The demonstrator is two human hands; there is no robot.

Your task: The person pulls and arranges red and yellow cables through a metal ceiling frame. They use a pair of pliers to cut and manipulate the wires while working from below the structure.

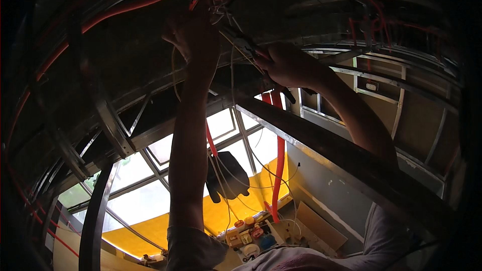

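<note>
Both my arms reach up to a dim ceiling. My left hand [193, 35] is closed high up around electrical wires [219, 9], which spread out beside its fingers in a loose tangle; the fingertips are too dark to show in detail. My right hand [292, 65], to the right and slightly lower, is wrapped around the handles of a pair of pliers [245, 45]. The pliers tilt up and left, their head close to the hanging wires. Whether the jaws grip a wire is too dark to tell.
Red corrugated conduit [135, 7] runs along the ceiling. A metal beam [321, 145] slants below my right arm. Thin loose wires [232, 75] hang between my arms. Windows [140, 195], yellow sheeting [140, 231] and a cluttered surface [281, 236] lie below; a stud-framed wall [379, 93] stands right.
</note>
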